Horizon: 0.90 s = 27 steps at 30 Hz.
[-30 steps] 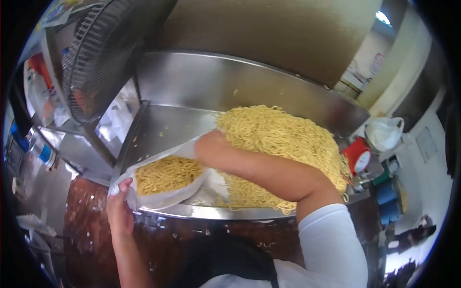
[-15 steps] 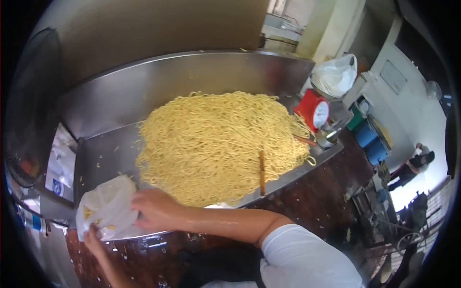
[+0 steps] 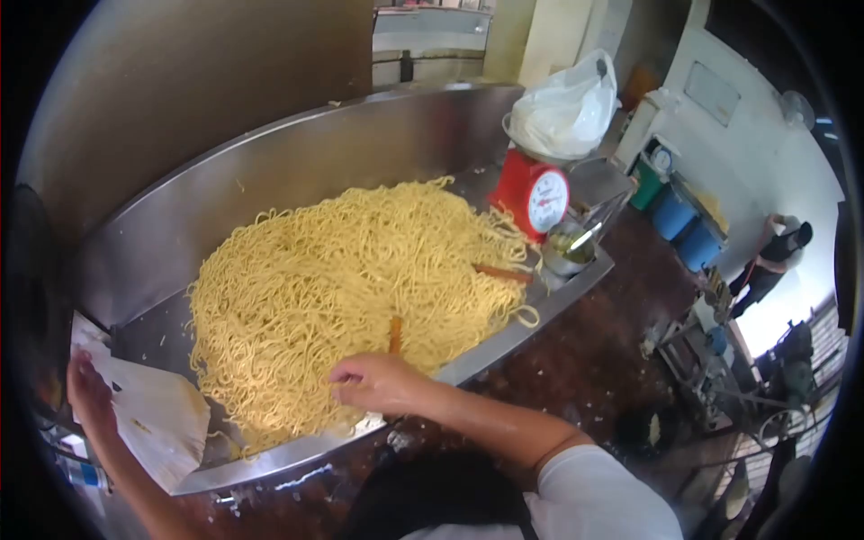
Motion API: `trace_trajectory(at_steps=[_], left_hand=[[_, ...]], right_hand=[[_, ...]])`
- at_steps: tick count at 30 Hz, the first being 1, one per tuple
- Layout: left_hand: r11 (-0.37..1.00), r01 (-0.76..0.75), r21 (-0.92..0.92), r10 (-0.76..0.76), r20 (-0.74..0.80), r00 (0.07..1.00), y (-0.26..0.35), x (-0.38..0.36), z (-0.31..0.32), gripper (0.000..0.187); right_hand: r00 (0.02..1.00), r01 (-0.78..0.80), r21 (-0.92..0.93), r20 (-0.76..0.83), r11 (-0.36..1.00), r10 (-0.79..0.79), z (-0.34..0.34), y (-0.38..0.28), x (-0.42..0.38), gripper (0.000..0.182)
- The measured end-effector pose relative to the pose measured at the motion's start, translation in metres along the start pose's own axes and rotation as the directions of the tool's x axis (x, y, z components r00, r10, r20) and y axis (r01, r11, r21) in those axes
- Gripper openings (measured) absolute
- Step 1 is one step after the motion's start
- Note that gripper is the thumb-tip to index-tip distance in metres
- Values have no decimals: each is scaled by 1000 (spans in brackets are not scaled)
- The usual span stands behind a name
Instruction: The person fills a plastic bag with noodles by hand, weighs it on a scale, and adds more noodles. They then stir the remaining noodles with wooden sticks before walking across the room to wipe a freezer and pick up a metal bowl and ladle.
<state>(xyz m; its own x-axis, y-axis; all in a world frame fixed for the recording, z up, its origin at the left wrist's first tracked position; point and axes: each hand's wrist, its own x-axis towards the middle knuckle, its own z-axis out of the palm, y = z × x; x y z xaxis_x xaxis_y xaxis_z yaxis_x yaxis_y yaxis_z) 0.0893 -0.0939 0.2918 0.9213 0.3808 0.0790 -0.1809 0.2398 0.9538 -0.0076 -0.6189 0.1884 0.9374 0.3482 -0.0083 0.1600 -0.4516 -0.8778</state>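
Observation:
A large heap of yellow noodles (image 3: 315, 288) lies in a metal trough (image 3: 139, 328). At the trough's left end, my left hand (image 3: 91, 392) is closed at the upper left edge of a white plastic bag (image 3: 155, 416), which spreads out flattened. My right hand (image 3: 373, 382) is over the front edge of the heap, its fingers curled in; what they hold, if anything, is hidden. A wooden stick (image 3: 395, 333) pokes out of the noodles just above that hand. Another wooden piece (image 3: 502, 273) lies at the heap's right side.
A red scale (image 3: 533, 193) bears a filled white bag (image 3: 567, 110) at the trough's right end. Beside it stands a metal bowl (image 3: 569, 248). Blue bins (image 3: 673, 216) and a person (image 3: 772, 256) are farther right. A white sheet or bag edge shows at far left.
My right hand has left the white bag and moved right to the noodles. My left hand has moved up and left, and the bag is now flatter. The camera view has shifted.

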Motion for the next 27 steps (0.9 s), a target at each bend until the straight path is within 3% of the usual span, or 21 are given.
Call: trace_trajectory(at_steps=[1,2,3,4,5,6,7,8,9,11,12,13,15,17,19,20,22,25,26,27], left_hand=[[995,-42,-93,33,-94,995,11,-15,47,21],[991,-44,-128,68,188,980,12,9,39,21],[979,-88,-186,118,159,980,30,-17,100,23],[981,-42,-191,89,246,965,42,-24,134,26],[981,1,-192,64,333,941,51,-28,165,28],[981,-13,-194,83,353,932,60,-34,200,28],[983,1,-185,89,477,874,65,-42,234,31],[985,12,-173,93,589,803,69,-51,270,34],[983,-3,-181,111,593,798,71,-59,308,34],[980,-1,-200,139,677,723,69,-77,393,37],[983,36,-178,107,728,677,68,-92,439,36],[986,75,-149,70,778,624,66,-106,487,37],[992,89,-90,15,780,626,50,-121,569,35],[994,111,2,-67,810,582,40,-142,640,32],[993,53,104,-115,811,573,26,-153,694,29],[993,38,107,-110,816,567,16,-150,718,28],[992,4,125,-103,799,592,-11,-145,755,24],[980,-54,193,-118,773,624,-73,-122,777,20],[958,-122,261,-160,834,528,-98,-107,768,26],[928,-189,323,-218,876,430,-120,-92,753,33]], right_hand=[[1000,3,-20,0,1000,-3,-8,-1,-4,38],[999,40,17,12,999,-40,-16,0,-8,40],[997,78,66,14,995,-79,-22,2,-11,41],[994,71,49,78,996,-75,-29,14,-7,56],[995,84,52,52,995,-87,-37,17,-7,56],[996,86,158,12,984,-89,-46,20,-8,66],[996,93,259,-20,962,-91,-58,24,-8,78],[994,105,278,-9,955,-107,-72,29,-7,101],[992,122,269,-19,955,-121,-87,36,-7,101],[935,330,254,-219,909,-278,-116,52,-15,111],[939,268,140,-259,953,-226,-136,55,-23,121],[936,274,134,-265,952,-232,-161,67,-26,121],[815,174,-135,-536,975,-220,-201,93,-31,124],[815,151,-60,-557,987,-158,-249,114,-26,125],[696,97,-86,-707,992,-129,-284,146,-6,122],[715,108,-78,-686,991,-132,-300,159,6,122],[661,-4,-90,-747,996,-65,-327,188,35,119],[686,81,25,-726,996,-38,-340,243,72,110],[715,91,104,-699,990,8,-341,250,69,105],[824,29,72,-566,997,17,-345,233,52,94]])
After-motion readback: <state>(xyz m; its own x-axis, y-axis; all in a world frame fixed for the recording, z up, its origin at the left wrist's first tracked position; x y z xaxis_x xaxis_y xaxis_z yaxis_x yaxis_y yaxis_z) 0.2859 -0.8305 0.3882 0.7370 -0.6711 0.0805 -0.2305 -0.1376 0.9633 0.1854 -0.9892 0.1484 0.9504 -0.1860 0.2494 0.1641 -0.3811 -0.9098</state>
